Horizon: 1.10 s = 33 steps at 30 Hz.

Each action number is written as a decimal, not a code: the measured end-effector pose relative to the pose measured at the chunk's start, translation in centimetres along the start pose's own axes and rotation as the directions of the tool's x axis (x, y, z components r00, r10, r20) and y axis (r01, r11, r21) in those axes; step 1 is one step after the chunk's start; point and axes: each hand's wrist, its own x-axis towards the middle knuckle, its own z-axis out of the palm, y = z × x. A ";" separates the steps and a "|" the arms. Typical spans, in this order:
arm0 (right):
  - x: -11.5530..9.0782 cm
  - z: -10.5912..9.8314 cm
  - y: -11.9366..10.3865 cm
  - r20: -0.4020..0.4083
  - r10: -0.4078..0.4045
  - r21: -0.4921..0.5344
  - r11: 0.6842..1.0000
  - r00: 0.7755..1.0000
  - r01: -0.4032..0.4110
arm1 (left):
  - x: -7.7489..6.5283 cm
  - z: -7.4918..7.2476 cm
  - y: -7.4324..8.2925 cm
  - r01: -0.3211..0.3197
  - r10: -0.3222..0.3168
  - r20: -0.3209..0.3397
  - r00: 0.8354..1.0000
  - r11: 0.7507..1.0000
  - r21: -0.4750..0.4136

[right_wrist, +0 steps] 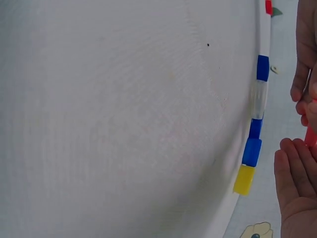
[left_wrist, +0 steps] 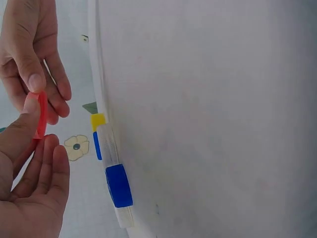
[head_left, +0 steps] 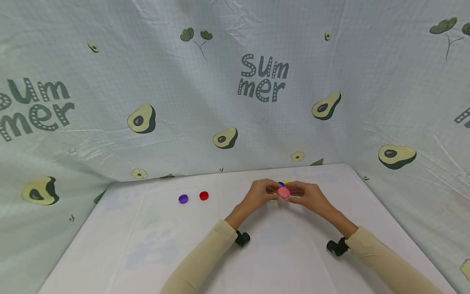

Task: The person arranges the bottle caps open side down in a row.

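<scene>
A pink round lid (head_left: 284,192) is held up over the far part of the table, between both hands. My left hand (head_left: 261,192) pinches its left edge between thumb and fingers. From the other side, my right hand (head_left: 306,195) pinches the right edge. Seen edge-on in the left wrist view, the lid (left_wrist: 42,116) looks thin and red, with the left hand (left_wrist: 37,183) below it and the right hand (left_wrist: 34,54) above. Only a sliver of the lid (right_wrist: 311,136) shows in the right wrist view.
Behind the hands stand blue (right_wrist: 252,152) and yellow (right_wrist: 244,179) round pieces and a clear piece (right_wrist: 258,99). A purple lid (head_left: 183,199) and a red lid (head_left: 203,195) lie farther left on the white table (head_left: 147,245). A patterned cloth (head_left: 183,81) hangs behind.
</scene>
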 end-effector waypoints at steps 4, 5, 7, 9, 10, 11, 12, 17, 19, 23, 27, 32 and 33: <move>0.1 -0.1 0.3 0.024 0.037 0.018 0.999 0.999 -0.037 | 0.2 -0.2 0.2 0.039 -0.039 0.022 0.999 0.999 0.004; 0.1 -0.2 0.3 0.032 0.041 0.015 0.999 0.999 -0.042 | 0.3 -0.2 0.2 0.053 -0.053 0.033 0.998 0.999 0.008; 0.1 -0.4 0.4 0.039 0.047 0.007 0.999 0.998 -0.047 | 0.6 -0.2 0.4 0.076 -0.076 0.058 0.995 0.997 0.006; 0.2 -0.7 0.4 0.045 0.050 -0.001 0.999 0.998 -0.050 | 0.9 -0.2 0.5 0.098 -0.098 0.080 0.992 0.995 0.004; 0.2 -0.8 0.4 0.048 0.048 -0.005 0.999 0.998 -0.047 | 1.0 -0.2 0.5 0.107 -0.107 0.088 0.990 0.994 0.003; 0.2 -0.9 0.4 0.051 0.045 -0.009 0.999 0.998 -0.045 | 1.1 -0.2 0.6 0.115 -0.115 0.093 0.989 0.993 0.004; 0.2 -1.0 0.4 0.052 0.049 -0.012 0.999 0.997 -0.048 | 1.2 -0.2 0.6 0.127 -0.127 0.097 0.987 0.992 0.006; 0.3 -1.2 0.6 0.067 0.057 -0.018 0.998 0.996 -0.056 | 1.3 -0.2 0.6 0.175 -0.176 0.105 0.979 0.984 0.016; 0.4 -1.2 0.8 0.071 0.059 -0.014 0.998 0.996 -0.058 | 1.3 -0.2 0.5 0.177 -0.178 0.108 0.978 0.984 0.014; 0.8 -1.0 1.2 0.076 0.068 -0.009 0.998 0.995 -0.067 | 1.3 -0.3 0.3 0.173 -0.174 0.110 0.979 0.985 0.017; 1.1 -0.9 1.4 0.084 0.074 -0.009 0.997 0.994 -0.073 | 1.3 -0.5 0.0 0.193 -0.194 0.110 0.975 0.981 0.015; 1.4 -0.9 1.6 0.099 0.101 -0.011 0.995 0.990 -0.100 | 1.3 -0.5 0.0 0.213 -0.214 0.117 0.970 0.977 0.026; 1.5 -1.0 1.7 0.105 0.102 -0.014 0.995 0.989 -0.101 | 1.4 -0.5 0.1 0.213 -0.215 0.118 0.969 0.977 0.031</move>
